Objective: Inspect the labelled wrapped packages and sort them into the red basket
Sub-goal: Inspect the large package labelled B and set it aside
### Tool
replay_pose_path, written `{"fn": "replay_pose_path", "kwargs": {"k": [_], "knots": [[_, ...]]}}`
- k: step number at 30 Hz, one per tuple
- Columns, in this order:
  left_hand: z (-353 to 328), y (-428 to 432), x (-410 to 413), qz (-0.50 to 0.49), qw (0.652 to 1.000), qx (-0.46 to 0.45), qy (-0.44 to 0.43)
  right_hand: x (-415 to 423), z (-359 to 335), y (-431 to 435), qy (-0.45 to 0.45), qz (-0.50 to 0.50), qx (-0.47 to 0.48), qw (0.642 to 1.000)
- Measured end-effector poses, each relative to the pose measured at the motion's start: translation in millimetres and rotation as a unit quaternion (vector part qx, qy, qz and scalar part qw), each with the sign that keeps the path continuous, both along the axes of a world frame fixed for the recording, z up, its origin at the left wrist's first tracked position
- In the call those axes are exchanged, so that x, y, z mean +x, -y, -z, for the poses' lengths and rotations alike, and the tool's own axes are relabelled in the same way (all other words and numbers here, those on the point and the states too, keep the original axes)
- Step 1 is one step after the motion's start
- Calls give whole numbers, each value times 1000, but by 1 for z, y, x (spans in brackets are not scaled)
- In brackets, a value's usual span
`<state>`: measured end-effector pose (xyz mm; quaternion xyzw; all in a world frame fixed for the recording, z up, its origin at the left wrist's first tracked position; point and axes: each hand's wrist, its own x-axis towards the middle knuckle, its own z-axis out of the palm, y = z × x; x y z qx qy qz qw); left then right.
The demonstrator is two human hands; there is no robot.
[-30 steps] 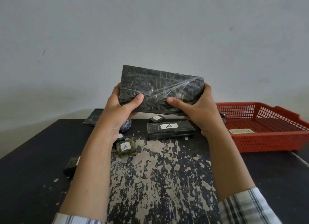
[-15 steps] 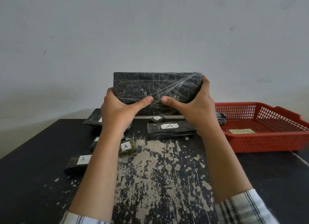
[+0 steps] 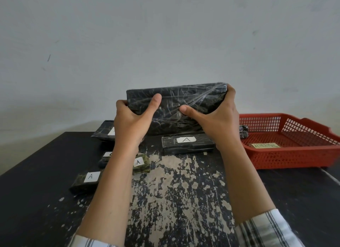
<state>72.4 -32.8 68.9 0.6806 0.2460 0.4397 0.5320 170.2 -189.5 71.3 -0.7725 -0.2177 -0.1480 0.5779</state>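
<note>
Sorting looks barely begun: my left grip and right grip curl round the ends of the big wrapped package, held above the bench (no label facing me), while one small bundle seems to sit in the red basket and other labelled packs wait.

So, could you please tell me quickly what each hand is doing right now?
Left hand: grips the large wrapped package.
Right hand: grips the same package's other end.

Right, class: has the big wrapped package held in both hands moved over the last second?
Yes. The held package has sunk slightly toward the long labelled package below it, and its left end, higher before, now sits lower than its right.
</note>
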Motion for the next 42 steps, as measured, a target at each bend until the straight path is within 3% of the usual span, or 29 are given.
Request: {"fn": "replay_pose_path", "kwargs": {"k": [8,17,28,36,42], "knots": [[2,-7,0,-4,1000,-14,21,4,3,-3,-30,-9,46,998],[-1,-4,-2,64,998,22,-11,10,3,5,-54,12,74,996],[4,-14,-2,42,999,-5,20,19,4,9,-112,-82,110,984],[0,-18,-10,184,982,-48,23,21,3,12,-131,-79,154,976],[3,-19,-6,150,984,-81,51,16,-3,18,-135,-148,130,971]]}}
